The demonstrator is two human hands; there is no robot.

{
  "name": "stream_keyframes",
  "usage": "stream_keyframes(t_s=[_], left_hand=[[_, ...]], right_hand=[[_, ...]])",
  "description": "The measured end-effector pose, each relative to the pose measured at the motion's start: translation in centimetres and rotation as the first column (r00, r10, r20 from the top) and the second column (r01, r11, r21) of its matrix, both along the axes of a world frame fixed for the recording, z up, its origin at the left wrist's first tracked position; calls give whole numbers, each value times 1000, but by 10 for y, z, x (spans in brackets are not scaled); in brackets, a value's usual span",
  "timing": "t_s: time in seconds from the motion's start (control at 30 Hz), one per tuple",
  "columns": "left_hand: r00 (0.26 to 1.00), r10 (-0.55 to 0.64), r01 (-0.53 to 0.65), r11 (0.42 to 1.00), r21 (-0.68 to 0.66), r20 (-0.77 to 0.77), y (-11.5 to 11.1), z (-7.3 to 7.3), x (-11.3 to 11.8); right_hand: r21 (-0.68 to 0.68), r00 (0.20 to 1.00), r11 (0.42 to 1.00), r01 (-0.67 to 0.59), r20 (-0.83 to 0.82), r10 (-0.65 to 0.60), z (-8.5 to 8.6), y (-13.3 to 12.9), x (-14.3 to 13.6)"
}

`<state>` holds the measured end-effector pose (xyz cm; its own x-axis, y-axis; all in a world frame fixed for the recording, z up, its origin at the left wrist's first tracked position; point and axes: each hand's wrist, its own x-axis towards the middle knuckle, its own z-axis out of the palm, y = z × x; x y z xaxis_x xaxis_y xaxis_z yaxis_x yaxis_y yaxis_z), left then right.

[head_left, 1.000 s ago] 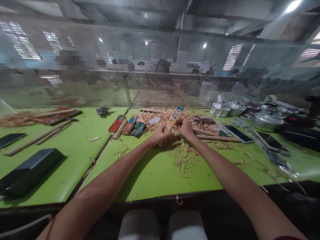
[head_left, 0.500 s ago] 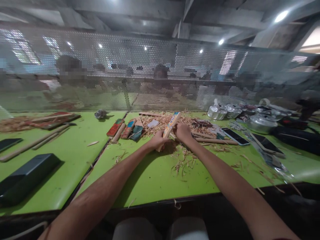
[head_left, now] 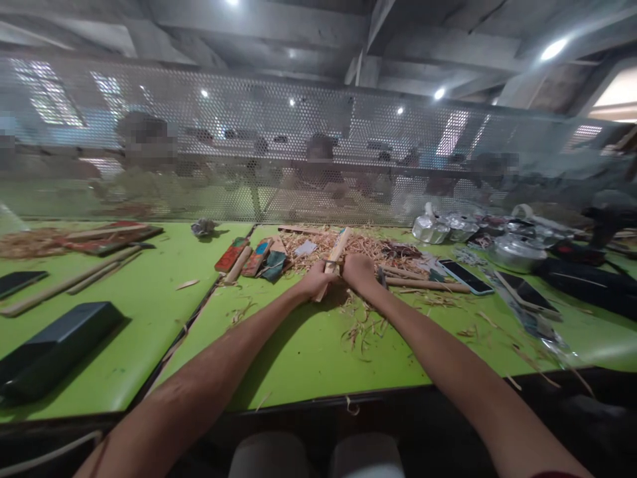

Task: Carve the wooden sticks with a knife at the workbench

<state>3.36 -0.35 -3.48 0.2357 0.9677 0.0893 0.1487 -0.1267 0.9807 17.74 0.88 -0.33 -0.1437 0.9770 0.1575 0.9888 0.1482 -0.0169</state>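
Note:
My left hand (head_left: 317,279) is closed around a pale wooden block (head_left: 338,245) that slants up and away from me. Its lower end sticks out below the fingers. Close on the right, my right hand (head_left: 359,271) makes a fist. From that fist a thin blade-like tool (head_left: 333,263) reaches across the face of the block; its handle is hidden in the fingers. Wood shavings (head_left: 365,242) lie heaped behind both hands, with loose curls on the green tabletop (head_left: 293,358).
Painted blocks (head_left: 256,257) lie left of the shavings. Wooden-handled tools (head_left: 428,284), phones (head_left: 468,275) and metal kettles (head_left: 517,251) are on the right. A dark case (head_left: 60,348) sits at left. A perforated screen (head_left: 298,172) crosses the back, with people beyond it.
The block's colourful printed face has turned out of sight, and plain wood shows now. My right hand has moved slightly left and down, with the thin tool across the block.

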Motion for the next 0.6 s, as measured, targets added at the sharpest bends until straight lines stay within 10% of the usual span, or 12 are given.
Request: stream_keyframes(t_s=[0.2, 0.6], left_hand=[[1000, -18, 18, 1000, 19, -15, -1, -5, 5], [982, 58, -52, 998, -40, 178, -5, -2, 7]], right_hand=[[28, 990, 990, 139, 13, -140, 8, 13, 16], [7, 993, 1000, -29, 113, 28, -2, 4, 2]])
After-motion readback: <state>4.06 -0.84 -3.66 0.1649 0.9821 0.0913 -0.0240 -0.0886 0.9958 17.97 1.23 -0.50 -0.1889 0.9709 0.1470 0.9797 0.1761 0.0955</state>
